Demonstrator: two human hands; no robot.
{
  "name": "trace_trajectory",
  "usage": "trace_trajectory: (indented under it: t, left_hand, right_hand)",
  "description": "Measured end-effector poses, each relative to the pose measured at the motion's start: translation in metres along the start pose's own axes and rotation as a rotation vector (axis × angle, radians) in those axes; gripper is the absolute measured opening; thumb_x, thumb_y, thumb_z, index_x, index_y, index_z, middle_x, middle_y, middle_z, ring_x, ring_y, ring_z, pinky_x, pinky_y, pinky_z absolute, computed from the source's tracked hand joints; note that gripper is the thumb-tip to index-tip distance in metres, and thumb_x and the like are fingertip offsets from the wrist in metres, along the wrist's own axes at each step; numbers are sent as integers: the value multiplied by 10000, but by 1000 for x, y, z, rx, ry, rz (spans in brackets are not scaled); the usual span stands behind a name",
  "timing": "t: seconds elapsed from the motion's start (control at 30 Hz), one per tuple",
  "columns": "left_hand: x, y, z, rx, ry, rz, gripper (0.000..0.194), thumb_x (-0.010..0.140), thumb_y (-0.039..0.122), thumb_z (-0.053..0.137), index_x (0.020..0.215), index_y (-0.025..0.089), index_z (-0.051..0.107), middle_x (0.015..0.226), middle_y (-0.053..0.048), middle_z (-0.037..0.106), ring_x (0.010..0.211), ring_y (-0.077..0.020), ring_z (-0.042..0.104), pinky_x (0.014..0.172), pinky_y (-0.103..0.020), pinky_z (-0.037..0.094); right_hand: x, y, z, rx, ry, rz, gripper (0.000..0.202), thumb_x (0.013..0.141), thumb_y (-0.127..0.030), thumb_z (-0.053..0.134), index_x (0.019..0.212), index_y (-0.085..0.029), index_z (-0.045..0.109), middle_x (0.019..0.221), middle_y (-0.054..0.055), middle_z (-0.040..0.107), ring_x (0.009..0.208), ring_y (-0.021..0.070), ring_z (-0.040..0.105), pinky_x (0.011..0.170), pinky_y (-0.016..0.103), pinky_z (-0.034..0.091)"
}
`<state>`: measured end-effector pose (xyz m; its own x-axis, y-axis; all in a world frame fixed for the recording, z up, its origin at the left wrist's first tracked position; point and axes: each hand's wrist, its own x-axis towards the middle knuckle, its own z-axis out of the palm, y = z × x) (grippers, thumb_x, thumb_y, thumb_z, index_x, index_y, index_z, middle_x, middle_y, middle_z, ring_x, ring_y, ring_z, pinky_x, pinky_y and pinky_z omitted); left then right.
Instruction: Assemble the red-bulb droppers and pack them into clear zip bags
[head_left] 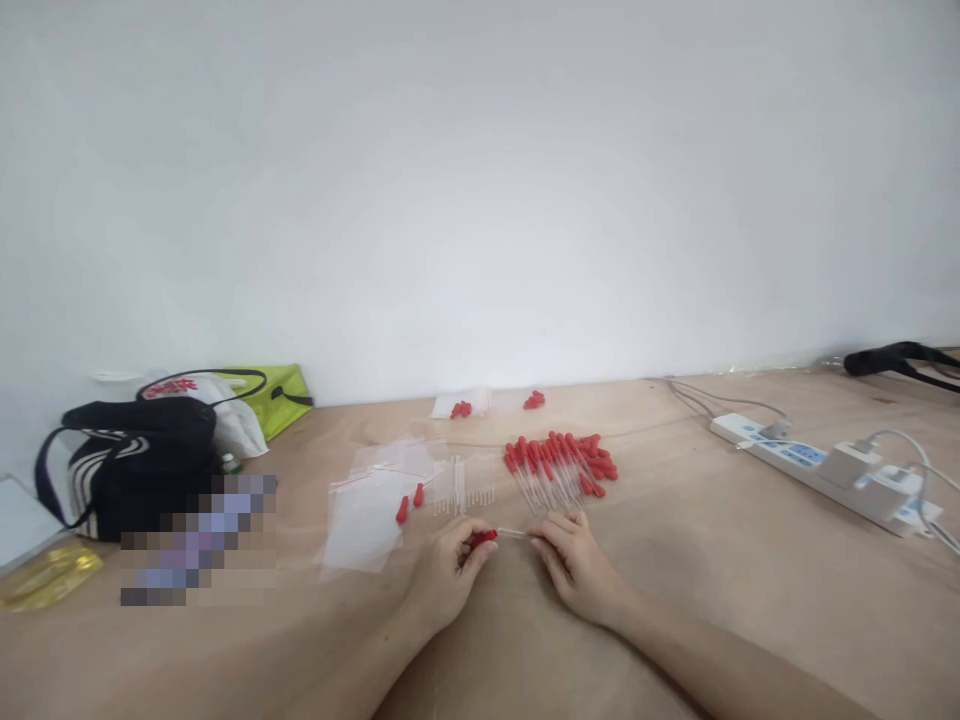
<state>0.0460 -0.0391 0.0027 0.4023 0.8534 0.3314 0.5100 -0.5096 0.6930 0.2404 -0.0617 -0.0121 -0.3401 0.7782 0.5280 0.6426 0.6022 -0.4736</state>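
Observation:
My left hand (456,565) is closed around a red rubber dropper bulb (484,537), its open end facing right. Between finger and thumb, my right hand (568,560) pinches a thin clear dropper tube (514,533). The tube's left end meets the bulb's mouth; whether it sits inside I cannot tell. Just beyond my hands lie several loose clear tubes (459,485) in a row. To their right is a pile of red-bulbed droppers (551,465), with tubes pointing toward me. Two loose red bulbs (410,503) rest by the clear plastic bags (367,525) on the left.
Near the wall are more red bulbs (534,400) and a small bag with bulbs (442,407). A white power strip (810,465) with plugs and cables lies on the right. At left stand a black bag (150,460) and a lime-green bag (289,405).

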Motion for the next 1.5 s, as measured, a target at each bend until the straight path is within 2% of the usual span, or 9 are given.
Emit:
trace_trajectory:
  t: [0.2, 0.4, 0.57, 0.8, 0.93, 1.1, 1.37, 1.43, 1.5]
  left_hand:
    - [0, 0, 1, 90, 19, 33, 145, 794, 260, 469, 793, 174, 585, 726, -13, 596, 667, -130, 543, 608, -234, 441]
    - [-1, 2, -3, 44, 43, 175, 196, 825, 241, 428, 886, 185, 605, 781, -32, 613, 721, -133, 572, 657, -237, 454]
    - [-4, 8, -5, 84, -26, 276, 209, 841, 224, 399, 874, 177, 600, 768, -33, 603, 707, -121, 570, 646, -212, 447]
    - [-4, 14, -5, 170, -126, 229, 163, 814, 203, 423, 805, 180, 584, 741, -16, 600, 686, -121, 557, 655, -218, 440]
    - [-4, 11, -3, 204, -108, 224, 149, 812, 204, 420, 793, 175, 565, 738, -17, 588, 678, -121, 542, 645, -220, 433]
    - [-6, 8, -1, 226, -160, 259, 167, 832, 206, 386, 811, 168, 547, 768, -35, 581, 695, -129, 536, 646, -230, 423]
    - [1, 4, -9, 266, -188, 298, 207, 844, 199, 360, 846, 177, 566, 807, -44, 589, 743, -144, 546, 674, -246, 429]
    - [5, 1, -14, 290, -171, 313, 217, 844, 203, 362, 888, 187, 573, 839, -46, 595, 779, -149, 548, 700, -253, 429]
    - [9, -4, -21, 351, -93, 308, 207, 829, 243, 410, 959, 203, 566, 898, -50, 599, 845, -169, 540, 760, -288, 414]
  right_hand:
    - [0, 1, 1, 0, -33, -7, 240, 839, -139, 353, 950, -208, 554, 760, 18, 590, 707, 129, 518, 720, 303, 309]
    - [2, -1, -7, 123, -84, 16, 229, 835, -198, 393, 930, -221, 600, 788, 18, 613, 731, 133, 534, 723, 292, 330]
    - [4, -2, -15, 115, -149, 21, 225, 837, -226, 393, 836, -218, 618, 723, 3, 601, 689, 126, 525, 729, 307, 309]
    - [1, 0, -10, -71, -127, 6, 218, 828, -198, 387, 781, -200, 600, 714, 10, 588, 650, 119, 489, 689, 302, 265]
    - [1, -2, -4, -53, -81, -29, 239, 831, -177, 369, 746, -183, 592, 691, 17, 575, 650, 120, 486, 672, 286, 280]
    - [3, -6, 1, -32, -82, -34, 282, 846, -191, 346, 665, -180, 562, 634, 2, 545, 627, 117, 492, 665, 278, 310]
    - [7, -11, 5, -100, -90, -44, 232, 840, -204, 381, 749, -194, 593, 704, 16, 582, 714, 134, 508, 696, 291, 303]
    - [10, -13, 3, -212, -93, -52, 203, 820, -223, 420, 743, -198, 606, 711, 30, 583, 742, 157, 487, 682, 302, 284]
    - [15, -15, 0, -306, -100, -35, 196, 800, -231, 443, 708, -195, 611, 708, 39, 586, 752, 174, 471, 670, 310, 264]
